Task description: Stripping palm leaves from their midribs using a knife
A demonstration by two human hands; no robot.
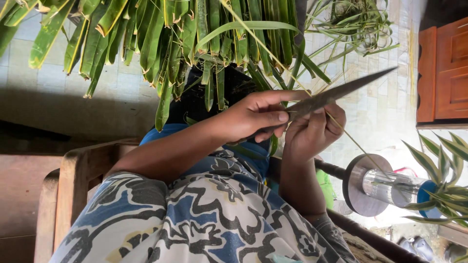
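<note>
My left hand [256,117] grips the handle end of a long dark pointed knife [341,91], thumb pressed near the base of the blade, which points up to the right. My right hand [312,132] sits just below and behind the blade, its fingers curled around a thin pale leaf rib [358,146] that runs diagonally past the blade. A bundle of long green leaf strips [161,39] hangs over my hands from the top of the view. My lap and chest are covered by blue, white and black patterned cloth [204,219].
A wooden chair arm [73,185] is at the left. A glass jar on a round grey disc [375,187] lies at the right beside a striped-leaf plant [446,185]. A wooden cabinet [446,73] stands at the upper right on pale floor tiles [375,117].
</note>
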